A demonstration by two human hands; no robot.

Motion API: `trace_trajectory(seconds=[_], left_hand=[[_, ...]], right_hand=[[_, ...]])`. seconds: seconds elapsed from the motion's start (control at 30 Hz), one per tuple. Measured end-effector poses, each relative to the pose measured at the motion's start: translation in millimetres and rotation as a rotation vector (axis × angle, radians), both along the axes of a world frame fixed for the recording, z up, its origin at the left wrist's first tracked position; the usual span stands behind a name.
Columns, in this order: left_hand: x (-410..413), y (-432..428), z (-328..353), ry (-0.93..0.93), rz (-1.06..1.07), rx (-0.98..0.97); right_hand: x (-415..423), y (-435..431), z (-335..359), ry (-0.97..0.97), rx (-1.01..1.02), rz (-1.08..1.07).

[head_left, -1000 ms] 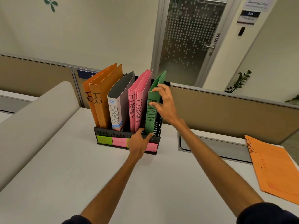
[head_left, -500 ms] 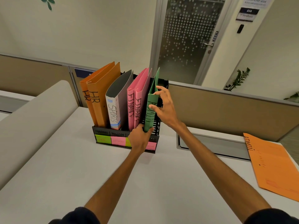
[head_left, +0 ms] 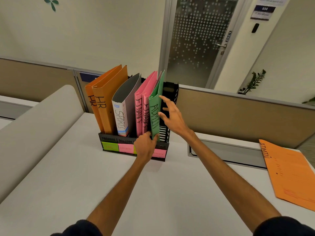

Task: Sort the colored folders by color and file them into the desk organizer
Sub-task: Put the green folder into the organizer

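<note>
A black desk organizer (head_left: 110, 137) stands on the white desk. From left to right it holds two orange HR folders (head_left: 106, 99), a grey SPORTS folder (head_left: 127, 99), two pink FINANCE folders (head_left: 144, 99) and a green ADMIN folder (head_left: 156, 113) in the rightmost slot. My right hand (head_left: 172, 116) touches the green folder's right face with spread, straight fingers. My left hand (head_left: 145, 147) rests on the organizer's front wall, its fingertips at the green folder's lower spine. An orange ADMIN folder (head_left: 293, 174) lies flat at the desk's right edge.
Coloured sticky labels (head_left: 110, 147) line the organizer's front. A grey cable slot (head_left: 228, 152) sits in the desk right of the organizer. A curved beige partition (head_left: 34, 126) rises on the left. Low dividers, a glass door (head_left: 199, 41) and a plant (head_left: 252, 82) are behind.
The green folder has gone from leaning right to standing straighter against the pink ones. My right hand slid from its top edge down its right face.
</note>
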State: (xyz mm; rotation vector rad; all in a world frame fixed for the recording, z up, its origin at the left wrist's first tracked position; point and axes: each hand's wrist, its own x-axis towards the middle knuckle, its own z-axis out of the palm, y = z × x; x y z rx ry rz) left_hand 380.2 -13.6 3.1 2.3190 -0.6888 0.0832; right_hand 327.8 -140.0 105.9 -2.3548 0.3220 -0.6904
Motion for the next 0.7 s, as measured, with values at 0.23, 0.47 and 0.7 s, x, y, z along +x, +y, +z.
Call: trace_trajectory(seconds=[0.23,0.47,0.7], left_hand=[[0,0,-1,-0.008,-0.104,-0.009],[14,7,7,-0.032,-0.216,0.147],[-15,29,3,0.121,-0.177,0.073]], right_hand=[[-9,0,9,-0.063,0.013,0.032],[-1,12,24,-0.024,-0.121,0.049],[-28,25,18,0.011,-0.033,0.075]])
